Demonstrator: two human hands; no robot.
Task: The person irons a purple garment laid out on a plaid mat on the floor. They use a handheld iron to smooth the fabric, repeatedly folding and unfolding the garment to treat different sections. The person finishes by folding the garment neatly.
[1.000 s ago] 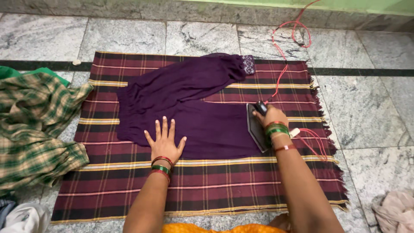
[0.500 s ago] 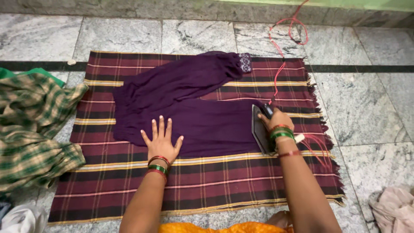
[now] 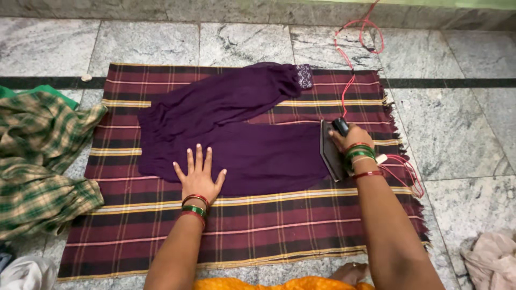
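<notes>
left hand (image 3: 200, 177): flat, palm down, fingers spread apart, pressing the near edge of the purple garment (image 3: 236, 129); grips nothing. arm reaches straight forward, red and green bangles at the wrist.
right hand (image 3: 350, 140): closed around the handle of the iron (image 3: 332, 149), which sits at the garment's right edge, on the striped blanket (image 3: 258, 225). wrist bent a little inward, forearm extended, bangles there too.
purple garment: spread across the blanket's middle, one part angled up toward the far right.
left of blanket: green checked cloth (image 3: 37, 161), heaped on the stone floor (image 3: 457, 134).
right of blanket: red cord (image 3: 355, 48) running from the iron toward the wall, a loop near the wrist.
risks, as judged: iron resting too long in one place could scorch the fabric; the looped cord could snag the wrist or cross the hot plate; spread fingers lie in the iron's path if it slides left.
</notes>
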